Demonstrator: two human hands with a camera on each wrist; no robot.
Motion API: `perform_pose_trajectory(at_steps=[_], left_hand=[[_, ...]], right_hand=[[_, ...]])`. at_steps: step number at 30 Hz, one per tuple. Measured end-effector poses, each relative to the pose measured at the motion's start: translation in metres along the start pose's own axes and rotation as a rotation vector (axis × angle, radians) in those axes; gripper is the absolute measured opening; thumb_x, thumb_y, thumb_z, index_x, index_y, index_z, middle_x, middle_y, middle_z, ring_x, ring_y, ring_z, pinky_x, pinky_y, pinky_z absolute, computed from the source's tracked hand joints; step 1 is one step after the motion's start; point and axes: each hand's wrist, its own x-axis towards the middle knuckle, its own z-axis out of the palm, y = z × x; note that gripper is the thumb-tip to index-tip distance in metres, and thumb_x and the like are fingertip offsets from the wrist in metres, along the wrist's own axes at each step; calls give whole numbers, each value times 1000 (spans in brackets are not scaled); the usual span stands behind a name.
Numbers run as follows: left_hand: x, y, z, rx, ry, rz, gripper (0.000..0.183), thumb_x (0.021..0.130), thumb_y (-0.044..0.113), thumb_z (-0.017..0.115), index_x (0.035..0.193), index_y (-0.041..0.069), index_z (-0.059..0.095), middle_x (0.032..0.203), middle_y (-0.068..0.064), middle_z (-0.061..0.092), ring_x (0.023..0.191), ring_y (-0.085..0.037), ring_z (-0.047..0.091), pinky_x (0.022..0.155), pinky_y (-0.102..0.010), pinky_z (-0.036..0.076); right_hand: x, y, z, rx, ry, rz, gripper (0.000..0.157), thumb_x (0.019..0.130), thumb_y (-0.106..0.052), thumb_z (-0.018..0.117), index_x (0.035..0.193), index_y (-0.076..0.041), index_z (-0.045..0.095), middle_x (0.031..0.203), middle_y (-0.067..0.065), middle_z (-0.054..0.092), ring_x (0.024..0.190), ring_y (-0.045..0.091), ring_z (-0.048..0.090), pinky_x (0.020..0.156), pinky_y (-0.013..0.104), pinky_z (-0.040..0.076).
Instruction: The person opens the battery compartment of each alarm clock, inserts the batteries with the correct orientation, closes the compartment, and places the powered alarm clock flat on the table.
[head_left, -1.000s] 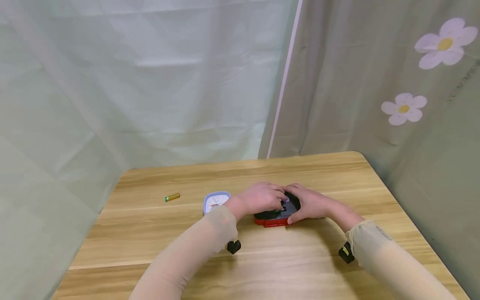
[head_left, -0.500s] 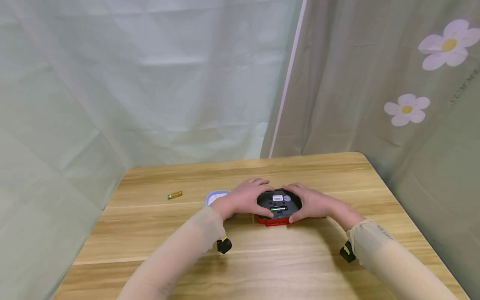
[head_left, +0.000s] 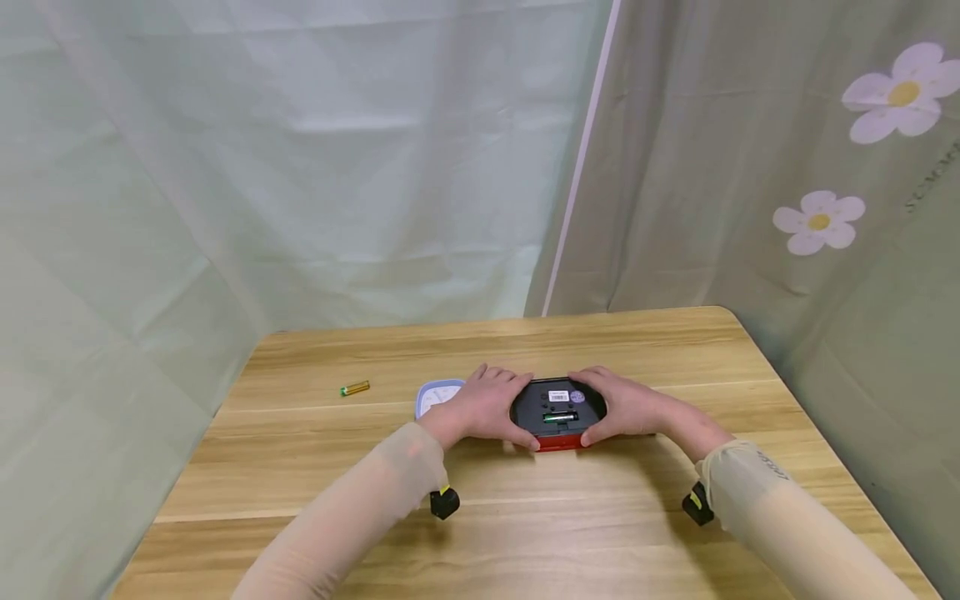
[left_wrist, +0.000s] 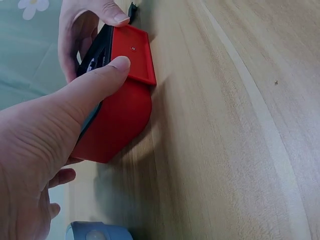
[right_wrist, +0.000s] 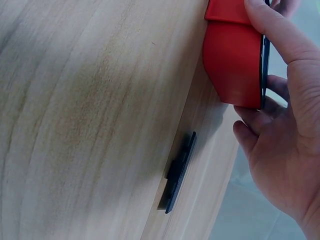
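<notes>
A red clock lies with its black back upward on the wooden table, between my two hands. One battery sits in the uncovered slot of that back. My left hand grips the clock's left end, thumb on the near red side and fingers round the far side. At the opposite end my right hand holds it the same way. The clock's dial is hidden underneath. A flat black cover lies on the table by my right hand in the right wrist view.
Just left of my left hand is a lavender clock with a white dial, partly hidden by the hand. A loose green and gold battery lies farther left on the table. Curtains hang behind the table.
My left hand has come off the middle of the clock's back, moved left and taken hold of its left end. The battery and label now show. My right hand keeps its hold.
</notes>
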Motion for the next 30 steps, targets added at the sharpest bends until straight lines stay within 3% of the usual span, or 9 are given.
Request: perform_pose_trajectory(at_steps=[22,30], left_hand=[[7,2,2,-45,26,10,112,69,81,75,156,18,43,146,-4,53,134,-26,43,119,-45,24],[10,3,3,-48,19,0,113,69,81,75,157,19,41,148,-4,51,137,-26,41,119,-46,24]], right_hand=[[-7,8,-2,-50,14,3,110,75,-57,86,160,-10,35,162,14,33,142,37,40,110,58,36],[-31,16,-24,-146,157,-3,79,90,-54,74,152,-12,50,154,19,45,143,42,39,111,64,32]])
